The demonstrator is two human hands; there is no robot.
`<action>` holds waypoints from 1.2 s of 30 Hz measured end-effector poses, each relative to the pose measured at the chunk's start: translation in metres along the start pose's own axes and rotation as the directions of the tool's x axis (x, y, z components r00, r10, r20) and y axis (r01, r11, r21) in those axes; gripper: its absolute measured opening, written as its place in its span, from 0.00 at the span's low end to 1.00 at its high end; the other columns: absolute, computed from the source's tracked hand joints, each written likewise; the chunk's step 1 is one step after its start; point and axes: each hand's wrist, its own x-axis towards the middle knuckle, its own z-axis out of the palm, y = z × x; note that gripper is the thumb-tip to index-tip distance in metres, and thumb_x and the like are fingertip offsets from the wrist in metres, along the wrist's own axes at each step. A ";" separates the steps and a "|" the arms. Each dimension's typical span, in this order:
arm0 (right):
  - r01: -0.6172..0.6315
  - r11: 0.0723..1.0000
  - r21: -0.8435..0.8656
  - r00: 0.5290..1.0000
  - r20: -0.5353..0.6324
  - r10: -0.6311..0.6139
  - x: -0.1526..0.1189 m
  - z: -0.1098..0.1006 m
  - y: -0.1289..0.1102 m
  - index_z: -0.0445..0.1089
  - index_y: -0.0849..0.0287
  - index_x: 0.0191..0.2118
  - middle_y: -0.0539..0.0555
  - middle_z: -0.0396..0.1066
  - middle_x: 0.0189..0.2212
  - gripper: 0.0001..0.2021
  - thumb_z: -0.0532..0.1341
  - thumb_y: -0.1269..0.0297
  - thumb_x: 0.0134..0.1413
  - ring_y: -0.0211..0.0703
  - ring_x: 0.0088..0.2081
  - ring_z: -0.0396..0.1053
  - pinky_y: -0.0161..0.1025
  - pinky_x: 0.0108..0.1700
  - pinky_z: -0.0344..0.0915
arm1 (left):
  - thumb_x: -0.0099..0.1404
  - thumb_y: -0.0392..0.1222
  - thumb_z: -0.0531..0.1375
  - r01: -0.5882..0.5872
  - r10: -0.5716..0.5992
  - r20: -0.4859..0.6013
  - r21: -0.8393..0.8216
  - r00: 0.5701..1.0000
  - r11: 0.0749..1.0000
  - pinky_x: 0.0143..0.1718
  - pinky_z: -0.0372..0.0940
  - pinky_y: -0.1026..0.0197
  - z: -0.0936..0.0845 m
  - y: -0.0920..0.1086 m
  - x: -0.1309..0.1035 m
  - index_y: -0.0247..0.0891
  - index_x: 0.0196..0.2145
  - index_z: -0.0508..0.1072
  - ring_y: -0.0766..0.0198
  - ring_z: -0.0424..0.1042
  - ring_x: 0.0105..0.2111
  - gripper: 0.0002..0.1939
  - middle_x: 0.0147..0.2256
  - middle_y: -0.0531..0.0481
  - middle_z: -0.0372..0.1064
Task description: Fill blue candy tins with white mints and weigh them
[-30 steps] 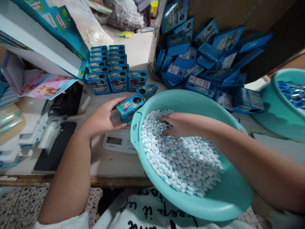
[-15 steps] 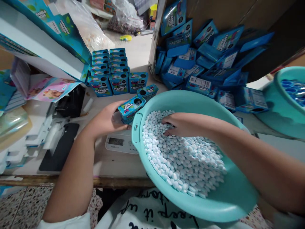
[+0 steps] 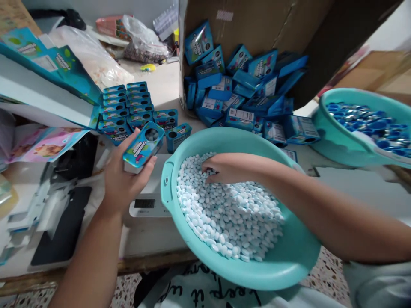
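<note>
My left hand (image 3: pixel 123 179) grips a small blue candy box (image 3: pixel 143 144) in the air, tilted, with pale candies showing through its round window. In the teal basin (image 3: pixel 289 261) lies a heap of pale blue-white candies (image 3: pixel 231 218). The fingers of my right hand (image 3: pixel 216 167) are curled at the heap's surface; whether they hold candies is hidden. Behind my left hand stand rows of similar boxes (image 3: pixel 139 108), with one more box (image 3: pixel 178 137) beside the basin's rim. A white scale (image 3: pixel 148 205) lies partly under the basin.
A cardboard carton (image 3: pixel 244 25) full of blue boxes stands behind the basin. Another teal basin (image 3: pixel 349 149) with blue pieces is at the right. At the left are an open display carton (image 3: pixel 48 90) and a dark flat object (image 3: pixel 62 231).
My left hand has lifted its box off the scale area, up and to the left. My right hand stays in the candies with its fingers more curled. The whole view has shifted.
</note>
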 end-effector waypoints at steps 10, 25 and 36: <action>0.021 1.000 -0.009 1.000 0.008 -0.021 -0.005 0.000 0.000 0.71 0.58 0.57 0.59 0.74 0.53 0.17 0.59 0.58 0.67 0.51 0.46 0.73 0.39 0.37 0.61 | 0.66 0.30 0.62 -0.503 0.475 0.169 0.337 0.864 0.796 0.65 0.59 0.41 0.000 0.017 0.003 0.52 0.61 0.70 0.51 0.69 0.57 0.29 0.50 0.44 0.70; 0.016 1.000 0.011 1.000 0.016 -0.016 -0.004 0.002 0.001 0.70 0.58 0.57 0.61 0.75 0.51 0.20 0.58 0.54 0.66 0.52 0.43 0.74 0.40 0.33 0.60 | 0.67 0.34 0.61 -0.499 0.479 0.142 0.273 0.866 0.822 0.61 0.58 0.43 0.001 0.020 0.002 0.60 0.57 0.73 0.52 0.69 0.54 0.25 0.46 0.48 0.70; 0.040 0.998 0.040 0.999 -0.016 -0.039 0.001 0.005 0.005 0.71 0.57 0.56 0.60 0.75 0.49 0.19 0.57 0.54 0.66 0.52 0.42 0.73 0.39 0.33 0.59 | 0.67 0.34 0.62 -0.495 0.462 0.189 0.198 0.866 0.846 0.61 0.59 0.43 -0.010 0.019 0.007 0.59 0.60 0.72 0.51 0.68 0.55 0.27 0.48 0.47 0.71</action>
